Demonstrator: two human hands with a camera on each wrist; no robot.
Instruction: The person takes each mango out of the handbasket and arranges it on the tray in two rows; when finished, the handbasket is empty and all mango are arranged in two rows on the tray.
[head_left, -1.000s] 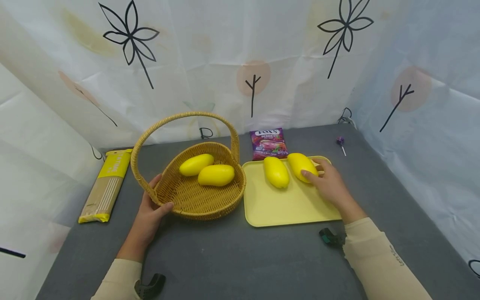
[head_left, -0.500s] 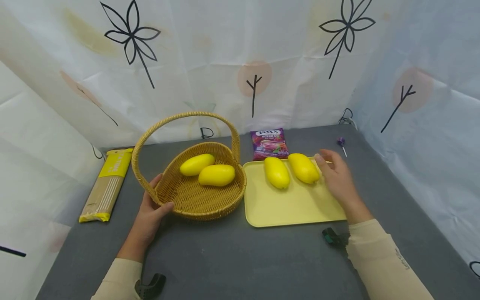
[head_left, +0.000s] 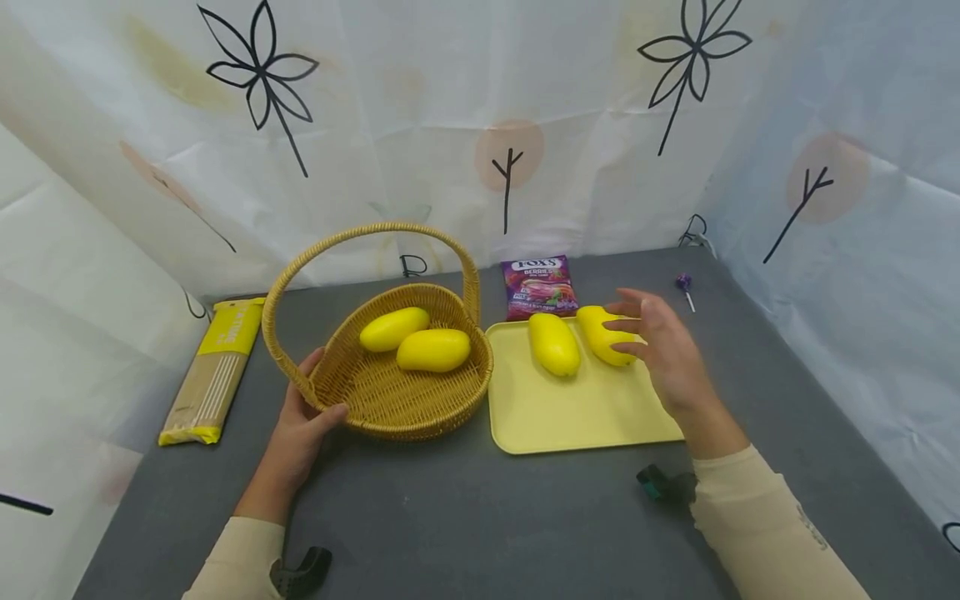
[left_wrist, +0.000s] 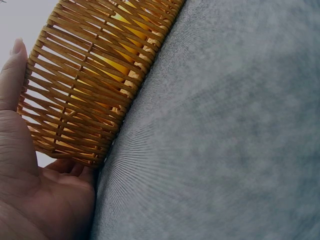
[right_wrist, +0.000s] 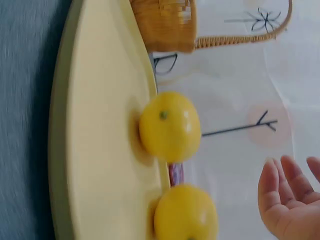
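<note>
My left hand (head_left: 296, 437) grips the left end of a wicker basket (head_left: 397, 406), thumb over the rim near the foot of its arched handle. In the left wrist view the fingers reach under the woven side (left_wrist: 85, 85). Two yellow mangoes lie in the basket, one behind (head_left: 393, 329) and one in front (head_left: 433, 351). Two more are on a pale yellow tray (head_left: 577, 417): a left mango (head_left: 554, 345) and a right mango (head_left: 592, 329). My right hand (head_left: 673, 362) is raised with loose, parted fingers, overlapping the right mango in the head view; the right wrist view shows it apart from both.
A purple candy bag (head_left: 540, 287) lies just behind the tray. Far right is a lollipop (head_left: 683, 290). To the basket's left lies a yellow-ended pack of noodles (head_left: 212, 372). A printed cloth (head_left: 420, 150) walls the back and sides of the grey table (head_left: 465, 525).
My right hand has let go of the right mango on the tray, drawn off to the right, then risen with fingers spread. My left hand and the basket have stayed put.
</note>
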